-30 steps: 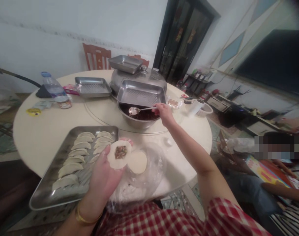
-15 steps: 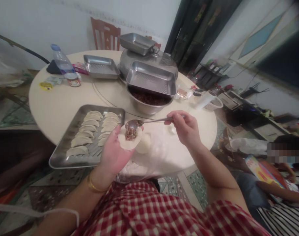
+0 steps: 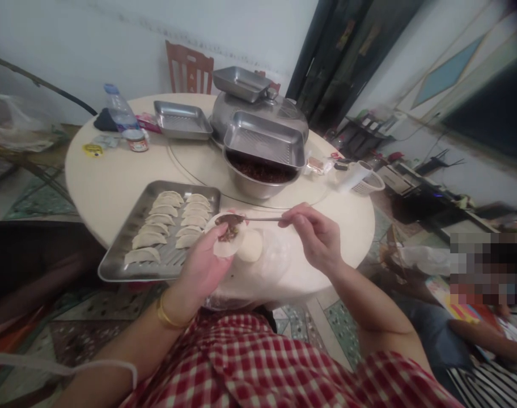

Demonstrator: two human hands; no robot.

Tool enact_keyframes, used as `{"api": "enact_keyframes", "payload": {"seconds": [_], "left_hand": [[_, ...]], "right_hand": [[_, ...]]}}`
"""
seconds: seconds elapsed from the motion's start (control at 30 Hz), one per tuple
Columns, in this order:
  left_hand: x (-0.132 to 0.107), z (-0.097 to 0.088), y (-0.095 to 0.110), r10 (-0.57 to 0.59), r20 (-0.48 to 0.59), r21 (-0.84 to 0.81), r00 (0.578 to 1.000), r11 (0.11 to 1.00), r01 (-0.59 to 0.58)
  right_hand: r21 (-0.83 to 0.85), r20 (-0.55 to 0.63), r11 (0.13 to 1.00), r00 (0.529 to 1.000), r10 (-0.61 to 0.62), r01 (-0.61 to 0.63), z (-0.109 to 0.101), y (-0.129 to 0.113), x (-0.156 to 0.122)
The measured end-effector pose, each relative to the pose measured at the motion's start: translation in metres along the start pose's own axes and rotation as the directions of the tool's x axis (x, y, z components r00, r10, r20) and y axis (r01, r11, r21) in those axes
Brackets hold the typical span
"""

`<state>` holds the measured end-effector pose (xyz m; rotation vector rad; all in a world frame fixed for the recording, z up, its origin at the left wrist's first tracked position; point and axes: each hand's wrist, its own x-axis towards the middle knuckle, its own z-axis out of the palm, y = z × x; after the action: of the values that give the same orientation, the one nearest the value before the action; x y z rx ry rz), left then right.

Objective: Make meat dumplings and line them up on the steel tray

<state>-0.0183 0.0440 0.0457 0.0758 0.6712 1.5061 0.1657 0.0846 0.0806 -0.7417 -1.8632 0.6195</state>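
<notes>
A round dumpling wrapper with dark minced filling on it rests in my left hand, the thumb bent over its near edge. My right hand is closed round the handle of a metal spoon, whose bowl lies over the filling. Beneath, on the table, more pale wrappers sit beside a clear plastic bag. Left of my left hand, a metal tray holds two rows of folded dumplings.
Behind my hands stands a steel bowl of dark filling, partly covered by a tray. A large lidded pan, a second tray, a bottle and a jar occupy the round table. Another person is at the right.
The spoon's bowl has tipped and moved slightly left over the wrapper. My left thumb has come in over the wrapper's edge, and the view has shifted a little.
</notes>
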Motion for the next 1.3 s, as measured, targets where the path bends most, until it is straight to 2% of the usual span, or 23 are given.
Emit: {"api": "enact_keyframes", "payload": {"seconds": [0.1,0.2,0.3,0.4,0.57,0.7,0.77,0.87,1.0,1.07,1.17,1.3], "left_hand": [[0.002,0.001,0.000,0.005,-0.023,0.005,1.000,1.000,-0.005],[0.000,0.002,0.004,-0.046,-0.038,0.012,0.998,0.999,0.047],[-0.003,0.002,0.009,-0.073,-0.004,-0.004,0.997,0.997,0.073],[-0.005,0.001,0.013,-0.050,0.024,-0.027,0.998,0.998,0.051],[-0.002,0.002,0.017,-0.019,-0.008,-0.024,1.000,1.000,0.018],[-0.002,0.002,0.018,-0.037,-0.032,-0.052,0.999,0.998,0.035],[-0.004,0.001,0.018,-0.050,-0.034,-0.051,0.998,0.998,0.048],[-0.007,0.001,0.019,-0.058,-0.027,-0.028,0.998,0.998,0.057],[-0.008,-0.001,0.021,-0.054,-0.040,-0.029,0.998,0.998,0.053],[-0.007,-0.002,0.022,-0.059,-0.034,-0.038,0.998,0.998,0.058],[-0.006,-0.002,0.023,-0.061,-0.052,-0.033,0.997,0.998,0.059],[-0.002,0.001,0.024,-0.093,-0.094,-0.023,0.991,0.996,0.091]], "right_hand": [[0.014,-0.003,1.000,1.000,-0.007,0.007,0.004,-0.005,0.002],[0.065,-0.070,0.998,0.997,0.016,-0.012,0.007,-0.004,0.007],[0.089,-0.142,0.995,0.988,0.053,-0.041,0.009,0.001,0.013],[0.080,-0.131,0.996,0.989,0.061,-0.051,0.008,0.003,0.015],[-0.021,-0.057,0.999,0.998,-0.036,0.035,-0.003,-0.006,0.013],[-0.092,-0.116,0.990,0.986,-0.121,0.110,-0.014,-0.009,0.016],[-0.141,-0.181,0.982,0.972,-0.148,0.123,-0.016,0.001,0.022],[-0.200,-0.234,0.974,0.960,-0.155,0.109,-0.017,0.029,0.036],[-0.225,-0.230,0.973,0.968,-0.104,0.052,-0.015,0.069,0.055],[-0.264,-0.227,0.963,0.967,-0.113,0.050,-0.015,0.081,0.063],[-0.416,-0.166,0.909,0.979,-0.119,0.040,-0.014,0.090,0.078],[-0.599,-0.034,0.794,0.993,0.110,-0.108,-0.008,0.103,0.107]]}}
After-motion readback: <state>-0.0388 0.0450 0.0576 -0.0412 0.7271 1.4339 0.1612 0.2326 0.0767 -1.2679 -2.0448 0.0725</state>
